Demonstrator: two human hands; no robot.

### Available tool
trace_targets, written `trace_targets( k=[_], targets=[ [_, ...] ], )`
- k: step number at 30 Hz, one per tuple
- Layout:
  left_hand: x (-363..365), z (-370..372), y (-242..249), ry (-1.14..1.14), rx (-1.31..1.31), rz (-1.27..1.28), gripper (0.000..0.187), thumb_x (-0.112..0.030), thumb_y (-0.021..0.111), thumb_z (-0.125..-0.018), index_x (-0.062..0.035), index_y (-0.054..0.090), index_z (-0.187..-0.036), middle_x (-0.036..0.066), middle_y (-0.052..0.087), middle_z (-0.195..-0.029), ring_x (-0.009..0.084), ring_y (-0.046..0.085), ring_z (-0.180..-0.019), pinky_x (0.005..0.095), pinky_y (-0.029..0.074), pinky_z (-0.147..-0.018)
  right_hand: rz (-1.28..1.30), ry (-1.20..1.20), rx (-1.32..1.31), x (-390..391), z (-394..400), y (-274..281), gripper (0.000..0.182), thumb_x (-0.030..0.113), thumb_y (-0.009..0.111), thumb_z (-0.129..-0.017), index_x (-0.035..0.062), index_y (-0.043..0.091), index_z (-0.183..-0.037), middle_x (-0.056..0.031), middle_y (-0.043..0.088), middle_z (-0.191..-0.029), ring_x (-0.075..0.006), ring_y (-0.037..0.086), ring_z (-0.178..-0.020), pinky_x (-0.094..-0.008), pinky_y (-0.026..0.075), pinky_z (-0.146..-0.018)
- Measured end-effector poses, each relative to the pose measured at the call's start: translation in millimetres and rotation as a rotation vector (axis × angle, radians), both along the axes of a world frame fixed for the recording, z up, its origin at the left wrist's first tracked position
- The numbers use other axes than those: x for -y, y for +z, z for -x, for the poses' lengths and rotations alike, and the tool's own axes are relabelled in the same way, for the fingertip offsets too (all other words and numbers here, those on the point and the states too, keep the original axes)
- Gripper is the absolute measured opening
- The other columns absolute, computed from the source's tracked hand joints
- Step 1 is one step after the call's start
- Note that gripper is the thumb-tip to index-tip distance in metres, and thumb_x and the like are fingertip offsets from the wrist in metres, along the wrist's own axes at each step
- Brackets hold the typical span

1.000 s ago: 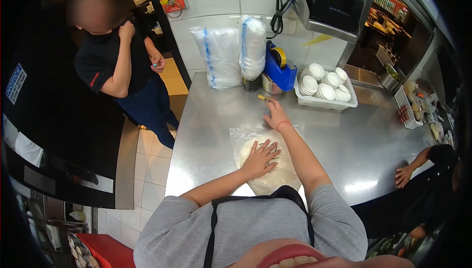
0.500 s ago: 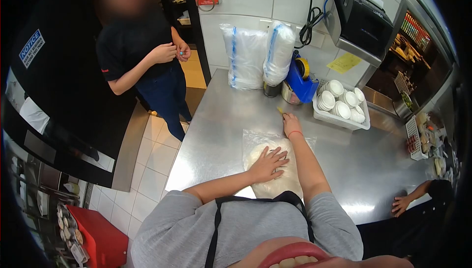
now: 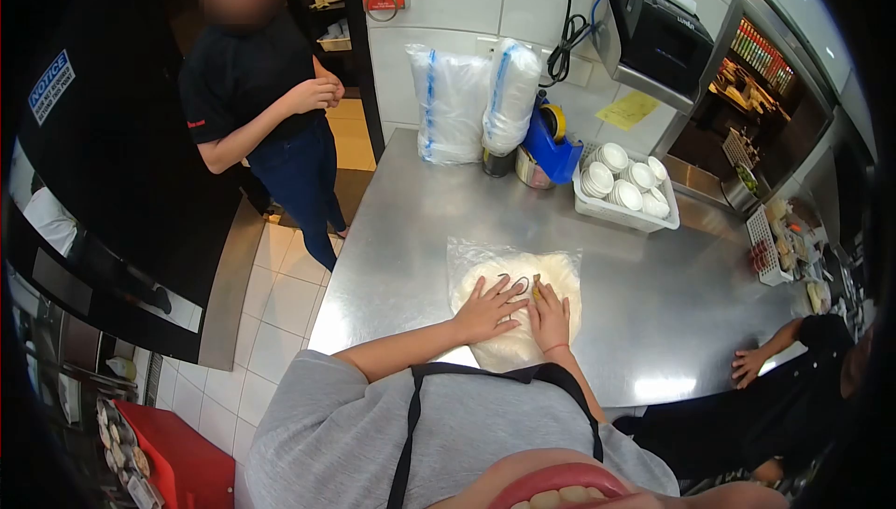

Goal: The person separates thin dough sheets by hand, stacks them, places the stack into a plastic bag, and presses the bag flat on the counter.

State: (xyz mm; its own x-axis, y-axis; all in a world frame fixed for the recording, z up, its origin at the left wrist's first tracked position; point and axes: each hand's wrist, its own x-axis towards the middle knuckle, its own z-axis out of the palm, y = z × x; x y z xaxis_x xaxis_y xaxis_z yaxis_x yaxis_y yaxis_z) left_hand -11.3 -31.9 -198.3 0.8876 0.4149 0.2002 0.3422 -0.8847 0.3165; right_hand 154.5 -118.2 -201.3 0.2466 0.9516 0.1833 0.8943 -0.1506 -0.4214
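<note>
A clear plastic bag point(image 3: 467, 259) with a pale, cream-coloured mass inside lies flat on the steel table. Dark curved marks show on its upper part. My left hand point(image 3: 489, 311) rests on the bag's left side, open, with its fingers spread. My right hand point(image 3: 550, 317) is on the bag just right of it, fingers closed on a small yellowish strip point(image 3: 537, 287) by the dark marks. The strip's exact kind is too small to make out.
On the steel table point(image 3: 392, 220), wrapped plastic packs point(image 3: 457, 103), a blue tape dispenser point(image 3: 551, 150) and a white basket point(image 3: 623, 218) of small white cups stand at the back. A person point(image 3: 257, 89) stands at left; another person's hand point(image 3: 748, 368) rests on the table's right edge.
My right hand has come back from the far side of the bag onto it, bringing the yellowish strip. My left hand stays on the bag. The view has shifted slightly.
</note>
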Motion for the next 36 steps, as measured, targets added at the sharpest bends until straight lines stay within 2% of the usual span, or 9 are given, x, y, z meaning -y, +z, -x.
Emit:
trace_targets(
  k=[7,11,17,25,30,31,33,34,36],
  targets=[
    [19.1,7.7,1.0,0.066,0.053,-0.064,0.060,-0.057,0.040,-0.084,-0.0222,0.040,-0.132,0.004,0.026,-0.144,0.0271,0.018,-0.134,0.0658,0.010,-0.099,0.037,-0.004,-0.097,39.5,19.5,14.5,0.042,0.025,0.053,-0.085,0.0087,0.050,-0.124,-0.0061,0.041,-0.133,-0.0244,0.034,-0.127,-0.0512,0.018,-0.104],
    [19.4,9.4,-3.2,0.076,0.074,-0.062,0.059,-0.055,0.044,-0.082,-0.0236,0.039,-0.133,0.003,0.027,-0.144,0.0269,0.018,-0.134,0.0664,0.011,-0.098,0.061,-0.023,-0.140,67.5,28.4,15.5,0.040,0.021,0.051,-0.086,0.0106,0.050,-0.124,-0.0048,0.042,-0.133,-0.0215,0.034,-0.128,-0.0520,0.018,-0.104],
    [17.1,15.4,-2.1,0.066,0.112,-0.044,0.057,-0.054,0.045,-0.083,-0.0244,0.041,-0.131,0.002,0.029,-0.143,0.0260,0.018,-0.134,0.0672,0.011,-0.098,0.010,-0.026,-0.106,107.2,83.5,3.3,0.029,0.019,0.047,-0.088,0.0111,0.058,-0.113,-0.0027,0.046,-0.130,-0.0220,0.034,-0.128,-0.0532,0.013,-0.104],
    [11.0,12.6,-8.7,0.043,0.069,-0.054,0.054,-0.051,0.044,-0.084,-0.0260,0.041,-0.132,0.002,0.027,-0.144,0.0255,0.017,-0.135,0.0634,0.009,-0.101,0.088,-0.066,-0.151,120.1,175.7,0.7,0.032,0.023,0.046,-0.090,0.0151,0.054,-0.120,0.0014,0.046,-0.130,-0.0190,0.034,-0.127,-0.0536,0.009,-0.104],
    [14.1,26.8,-17.5,0.021,0.130,-0.087,0.051,-0.045,0.046,-0.085,-0.0243,0.041,-0.131,0.003,0.029,-0.143,0.0271,0.018,-0.134,0.0573,0.012,-0.104,0.004,-0.109,-0.301,146.2,201.9,0.0,0.028,0.025,0.047,-0.090,0.0142,0.057,-0.114,0.0009,0.051,-0.126,-0.0157,0.040,-0.124,-0.0512,0.017,-0.105],
    [13.7,32.7,-23.1,0.030,0.119,-0.101,0.051,-0.045,0.045,-0.086,-0.0243,0.040,-0.132,0.003,0.029,-0.143,0.0276,0.018,-0.134,0.0562,0.013,-0.104,-0.054,-0.130,-0.263,153.7,203.6,-9.6,0.025,0.024,0.050,-0.089,0.0135,0.061,-0.108,-0.0019,0.055,-0.121,-0.0181,0.046,-0.118,-0.0434,0.030,-0.101],
    [22.7,53.3,-17.1,0.026,0.064,-0.094,0.052,-0.044,0.044,-0.086,-0.0246,0.037,-0.134,0.003,0.028,-0.143,0.0282,0.019,-0.134,0.0557,0.013,-0.104,-0.211,-0.160,-0.340,170.8,208.4,-17.0,0.021,0.024,0.053,-0.087,0.0130,0.064,-0.101,-0.0050,0.059,-0.111,-0.0217,0.055,-0.104,-0.0343,0.044,-0.087],
    [24.6,63.7,-13.3,0.071,0.022,-0.082,0.053,-0.044,0.043,-0.087,-0.0249,0.035,-0.135,0.003,0.027,-0.144,0.0289,0.019,-0.134,0.0551,0.014,-0.105,-0.180,-0.195,-0.409,182.8,211.5,-14.0,0.019,0.026,0.054,-0.086,0.0133,0.066,-0.093,-0.0055,0.061,-0.100,-0.0242,0.059,-0.088,-0.0324,0.049,-0.074],
    [24.7,75.7,-18.2,0.097,-0.001,-0.103,0.053,-0.044,0.042,-0.088,-0.0250,0.033,-0.136,0.004,0.026,-0.144,0.0293,0.019,-0.134,0.0549,0.014,-0.105,-0.128,-0.229,-0.392,206.0,209.8,-32.0,0.017,0.026,0.056,-0.084,0.0141,0.067,-0.089,-0.0050,0.062,-0.095,-0.0243,0.060,-0.085,-0.0340,0.049,-0.073]
  ],
)
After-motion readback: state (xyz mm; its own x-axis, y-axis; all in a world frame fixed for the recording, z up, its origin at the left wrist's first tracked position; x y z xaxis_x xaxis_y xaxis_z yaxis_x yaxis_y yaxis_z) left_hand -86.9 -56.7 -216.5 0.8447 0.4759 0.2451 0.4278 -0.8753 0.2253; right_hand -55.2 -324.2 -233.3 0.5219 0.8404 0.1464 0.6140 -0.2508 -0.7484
